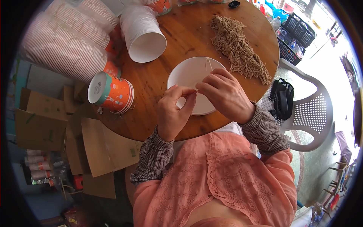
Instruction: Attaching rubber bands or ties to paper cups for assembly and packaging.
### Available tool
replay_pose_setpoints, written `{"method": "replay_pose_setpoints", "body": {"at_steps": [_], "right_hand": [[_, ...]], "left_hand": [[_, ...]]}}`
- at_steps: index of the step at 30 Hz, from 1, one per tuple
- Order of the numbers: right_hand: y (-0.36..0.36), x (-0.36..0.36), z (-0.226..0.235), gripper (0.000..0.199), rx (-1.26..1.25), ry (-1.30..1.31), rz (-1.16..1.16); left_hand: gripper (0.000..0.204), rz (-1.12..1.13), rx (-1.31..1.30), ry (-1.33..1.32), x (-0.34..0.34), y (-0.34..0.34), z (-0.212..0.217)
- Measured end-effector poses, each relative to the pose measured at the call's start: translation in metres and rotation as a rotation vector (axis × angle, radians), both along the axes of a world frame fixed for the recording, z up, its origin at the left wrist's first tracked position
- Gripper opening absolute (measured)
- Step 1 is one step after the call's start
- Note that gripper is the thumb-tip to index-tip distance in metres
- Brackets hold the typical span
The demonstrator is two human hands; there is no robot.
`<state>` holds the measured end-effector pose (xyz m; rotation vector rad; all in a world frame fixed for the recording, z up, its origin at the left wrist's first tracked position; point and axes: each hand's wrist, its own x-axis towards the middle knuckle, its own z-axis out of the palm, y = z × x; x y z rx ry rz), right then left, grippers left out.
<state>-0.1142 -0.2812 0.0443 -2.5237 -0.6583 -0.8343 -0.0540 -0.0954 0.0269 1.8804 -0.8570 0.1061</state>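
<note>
Over a white paper tub point(180, 72) my two hands meet with their fingertips pinched together. My left hand point(174, 109) and my right hand point(228, 92) are both closed on a thin beige string point(208, 61). One loose end of it rises above the right fingers; the part between the fingertips is mostly hidden. Inside, the tub is plain white, and its open mouth faces up beneath my hands. Beyond the right hand lies a thick bundle of beige strings point(238, 47), loosely heaped along the table.
A round wooden table point(181, 34) carries a short stack of orange tubs point(115, 92) and white tubs in plastic point(145, 41). Several long bagged tub stacks point(66, 41) lean at the left. Cardboard boxes point(102, 145) stand below; right is a grey plastic chair point(312, 113) holding a black bag point(282, 99).
</note>
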Motion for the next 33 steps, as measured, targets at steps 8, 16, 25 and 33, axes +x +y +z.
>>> {"method": "replay_pose_setpoints", "body": {"at_steps": [8, 16, 25, 33], "right_hand": [[0.006, 0.005, -0.015, 0.028, 0.139, -0.171, -0.094], [-0.03, 0.016, -0.021, 0.016, 0.234, -0.337, -0.435], [-0.039, 0.015, -0.044, 0.009, 0.742, -0.05, -0.348], [-0.031, 0.015, -0.044, 0.007, 1.28, 0.204, -0.052]], "left_hand": [[0.009, 0.024, -0.035, 0.068, -0.008, 0.001, -0.001], [0.01, -0.047, 0.101, -0.2, -0.014, 0.014, -0.007], [0.009, -0.099, 0.149, -0.309, -0.006, 0.014, -0.009], [0.008, -0.076, 0.183, -0.336, -0.003, 0.014, -0.012]]}}
